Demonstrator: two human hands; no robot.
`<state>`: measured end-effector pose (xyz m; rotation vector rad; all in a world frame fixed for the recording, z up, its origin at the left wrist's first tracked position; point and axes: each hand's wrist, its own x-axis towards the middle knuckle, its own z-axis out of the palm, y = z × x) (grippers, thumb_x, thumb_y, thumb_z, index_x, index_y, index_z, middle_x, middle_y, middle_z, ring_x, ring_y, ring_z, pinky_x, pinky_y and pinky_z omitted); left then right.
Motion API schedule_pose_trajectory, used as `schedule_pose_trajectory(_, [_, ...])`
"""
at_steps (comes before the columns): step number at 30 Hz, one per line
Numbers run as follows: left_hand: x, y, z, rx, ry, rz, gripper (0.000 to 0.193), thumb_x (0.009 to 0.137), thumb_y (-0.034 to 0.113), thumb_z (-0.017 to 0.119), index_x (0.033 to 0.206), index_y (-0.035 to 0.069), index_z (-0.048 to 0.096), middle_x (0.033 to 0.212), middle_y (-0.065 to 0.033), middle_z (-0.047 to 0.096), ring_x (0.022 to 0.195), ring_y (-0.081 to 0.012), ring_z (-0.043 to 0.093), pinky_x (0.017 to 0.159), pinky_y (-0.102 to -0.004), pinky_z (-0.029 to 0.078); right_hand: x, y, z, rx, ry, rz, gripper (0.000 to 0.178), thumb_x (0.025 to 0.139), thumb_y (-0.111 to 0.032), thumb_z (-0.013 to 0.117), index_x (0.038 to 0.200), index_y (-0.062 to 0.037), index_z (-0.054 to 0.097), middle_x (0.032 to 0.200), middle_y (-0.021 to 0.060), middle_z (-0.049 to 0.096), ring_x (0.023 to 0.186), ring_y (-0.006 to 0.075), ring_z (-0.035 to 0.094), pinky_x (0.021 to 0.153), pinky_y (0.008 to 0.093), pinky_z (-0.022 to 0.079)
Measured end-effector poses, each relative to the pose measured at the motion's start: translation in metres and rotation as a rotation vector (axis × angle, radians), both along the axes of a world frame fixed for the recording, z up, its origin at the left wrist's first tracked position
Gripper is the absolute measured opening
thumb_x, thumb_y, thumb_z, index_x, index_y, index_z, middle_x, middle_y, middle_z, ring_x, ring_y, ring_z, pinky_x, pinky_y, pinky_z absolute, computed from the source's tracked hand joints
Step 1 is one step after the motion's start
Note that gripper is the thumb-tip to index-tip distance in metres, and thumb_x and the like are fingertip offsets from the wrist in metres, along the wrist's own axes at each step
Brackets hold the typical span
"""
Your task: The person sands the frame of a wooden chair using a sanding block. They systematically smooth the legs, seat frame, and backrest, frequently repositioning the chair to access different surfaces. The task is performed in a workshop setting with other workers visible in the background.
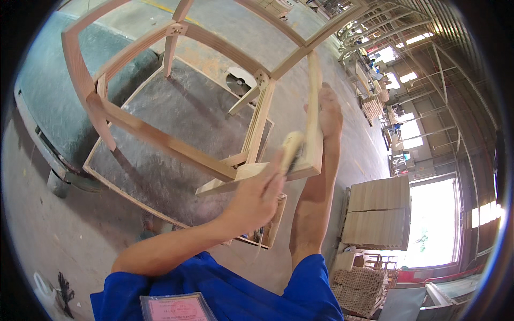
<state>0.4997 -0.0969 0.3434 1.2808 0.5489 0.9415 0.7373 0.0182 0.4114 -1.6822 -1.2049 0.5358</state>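
Head view: person's right hand [327,109] is wrapped round an upright wooden rail [315,101] at the near corner of an unfinished chair frame [176,144], fingers closed on it, thumb side hidden. Left hand [256,199] pinches a pale sanding block [292,150] w/ fingers pressed together and lays it against the frame's lower rail, right beside that corner. Exact grip on the block is partly hidden by blur.

Frame sits tipped on a grey padded bench top [160,117] w/ a wooden edge, legs and rails pointing away from the person. Bare wood, stiff, prob. moderately light for its bulk but awkward: open box shape, long legs act as levers, so it will likely swing or tip if only one corner is held. Joints w/ metal corner plates look the weak spots; best hold seems a thick rail near a joint, as the right hand does, not a thin slat. Raw surface isn't slippery.

Around: concrete floor, stacked wood panels [379,211] to the right near a bright doorway, a bundle of rods [360,289] below them, more frames far back under the shed roof. Nothing crowds the hands; the frame's own legs and the bench edge are the nearest obstacles.
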Motion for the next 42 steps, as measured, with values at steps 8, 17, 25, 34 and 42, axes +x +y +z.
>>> schedule_pose_trajectory(8, [-0.02, -0.006, -0.022, 0.196, -0.109, -0.042, 0.054, 0.105, 0.015, 0.045, 0.157, 0.007, 0.031, 0.08, 0.0006, 0.053, 0.068, -0.0085, 0.046, 0.062, -0.0259, 0.043, 0.012, -0.007, -0.007, 0.069, 0.121, -0.007, 0.06, 0.105, -0.03, 0.05, 0.153, -0.0002, 0.031, 0.147, 0.0158, 0.045, 0.119, 0.0244, 0.058, 0.094, 0.0409, 0.056])
schedule_pose_trajectory(17, [0.006, 0.02, 0.012, 0.137, -0.072, -0.106, 0.053, 0.105, 0.016, 0.045, 0.153, 0.0, 0.033, 0.076, -0.0123, 0.052, 0.065, -0.0185, 0.051, 0.062, -0.0325, 0.046, 0.003, -0.009, -0.008, 0.043, 0.276, -0.086, 0.058, 0.106, -0.028, 0.045, 0.154, -0.0011, 0.027, 0.141, 0.0176, 0.049, 0.119, 0.0261, 0.058, 0.093, 0.044, 0.058])
schedule_pose_trajectory(25, [0.017, 0.078, 0.016, 0.172, 0.101, -0.145, 0.052, 0.105, 0.022, 0.046, 0.151, -0.001, 0.037, 0.086, -0.0162, 0.067, 0.074, -0.0231, 0.062, 0.071, -0.0354, 0.05, -0.02, -0.007, -0.003, 0.121, 0.32, -0.126, 0.053, 0.103, -0.027, 0.051, 0.147, 0.0013, 0.043, 0.116, 0.0119, 0.06, 0.096, 0.019, 0.063, 0.08, 0.0339, 0.058])
schedule_pose_trajectory(34, [0.03, 0.104, -0.02, 0.483, -0.268, -0.233, 0.054, 0.098, 0.006, 0.054, 0.151, 0.007, 0.042, 0.119, -0.0197, 0.065, 0.107, -0.0337, 0.064, 0.097, -0.0355, 0.047, -0.029, -0.004, 0.001, 0.133, 0.342, -0.165, 0.055, 0.103, -0.028, 0.054, 0.148, 0.0013, 0.041, 0.123, 0.0148, 0.061, 0.108, 0.021, 0.062, 0.087, 0.0358, 0.057])
schedule_pose_trajectory(42, [0.043, 0.097, -0.041, 0.645, -0.254, -0.201, 0.051, 0.097, 0.002, 0.054, 0.148, 0.007, 0.047, 0.109, -0.0173, 0.066, 0.102, -0.0254, 0.063, 0.093, -0.0339, 0.048, -0.021, -0.017, 0.0, 0.123, 0.381, -0.156, 0.058, 0.102, -0.027, 0.054, 0.149, 0.0038, 0.038, 0.132, 0.0152, 0.056, 0.114, 0.0236, 0.06, 0.087, 0.0366, 0.056])
